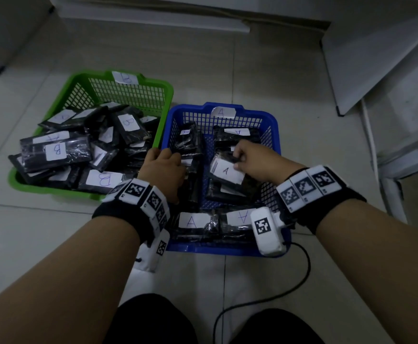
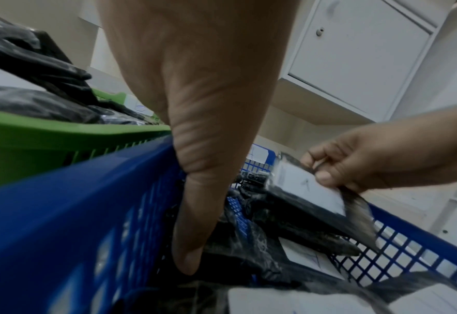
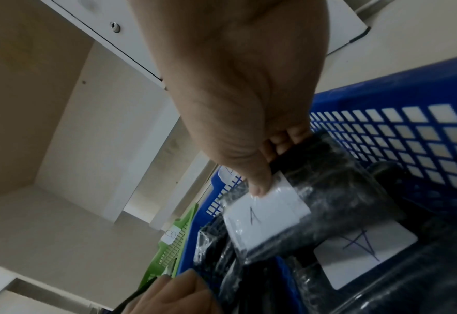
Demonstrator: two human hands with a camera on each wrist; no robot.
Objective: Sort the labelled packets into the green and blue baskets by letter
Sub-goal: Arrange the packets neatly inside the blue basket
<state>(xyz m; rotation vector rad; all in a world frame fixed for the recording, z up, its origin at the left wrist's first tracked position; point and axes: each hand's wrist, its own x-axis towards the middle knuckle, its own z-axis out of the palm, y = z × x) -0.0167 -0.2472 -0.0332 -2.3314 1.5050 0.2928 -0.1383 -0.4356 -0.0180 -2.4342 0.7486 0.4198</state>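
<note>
— Packet [image 1: 225,173] in black crinkled plastic with a white paper "A" label: where do you have it?
— Your right hand [image 1: 255,161] pinches its upper edge, thumb on the label, over the blue plastic mesh basket [image 1: 272,135].
— And your left hand [image 1: 162,170]?
— Fingers curl over that basket's left rim, beside the green plastic mesh basket [image 1: 83,81] heaped with "B" packets.

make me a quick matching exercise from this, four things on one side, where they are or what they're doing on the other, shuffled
1. green basket
2. blue basket
3. right hand
4. left hand

a. tagged A on its far rim
b. pinches a packet labelled A
c. tagged B on its far rim
d. grips the blue basket's left rim

Pairs: 1-c, 2-a, 3-b, 4-d
</note>
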